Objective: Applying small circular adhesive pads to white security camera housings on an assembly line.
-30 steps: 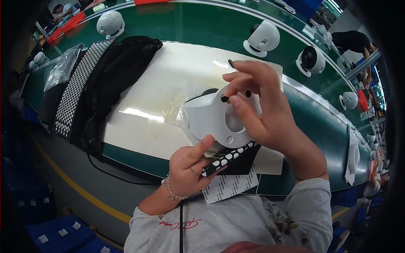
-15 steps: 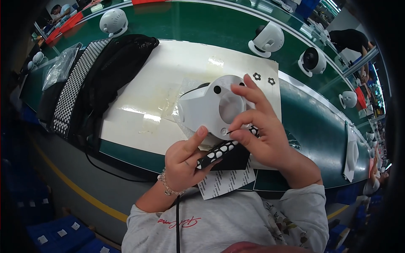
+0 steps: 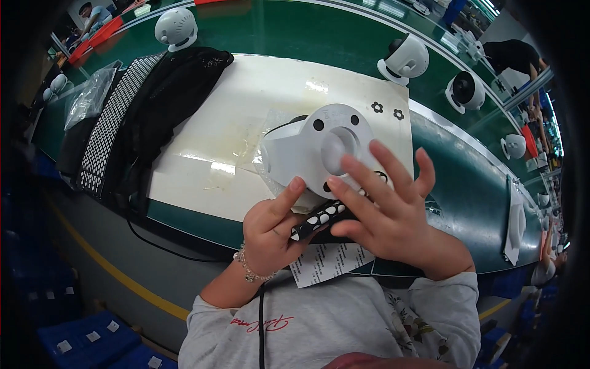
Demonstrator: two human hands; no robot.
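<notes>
White device: lying [image 3: 289, 150] on the white board [image 3: 196, 141] with its round base turned up toward the camera, in about the same spot as half a second ago. A see-through wrap [image 3: 275, 118] sits under one side.
Lower round recess: here's the big change. It was bare in the last frame, and now a black dot [image 3: 326, 186] sits there.
Upper dots: the upper-left dot [image 3: 318, 125] and upper-right dot [image 3: 354, 120] are both on the base; a second ago the right hand was up at the left one.
Right hand: it [image 3: 399, 221] had thumb and fingertips pinched on something small and dark by that recess. Now the fingers are let go and fanned out, index tip right at the lower dot. Can't tell if it's actually pressing.
Left hand: pretty much unchanged [image 3: 267, 230], fingers curled tight on the black strip with white circles [image 3: 322, 216], one finger stuck up to the device's edge.
Flower shapes: two little black ones [image 3: 377, 107] on the board, blocked by the right hand in the oldest frame, in plain sight now.
Printed sheet: still sticking out [image 3: 332, 261] below the strip.
</notes>
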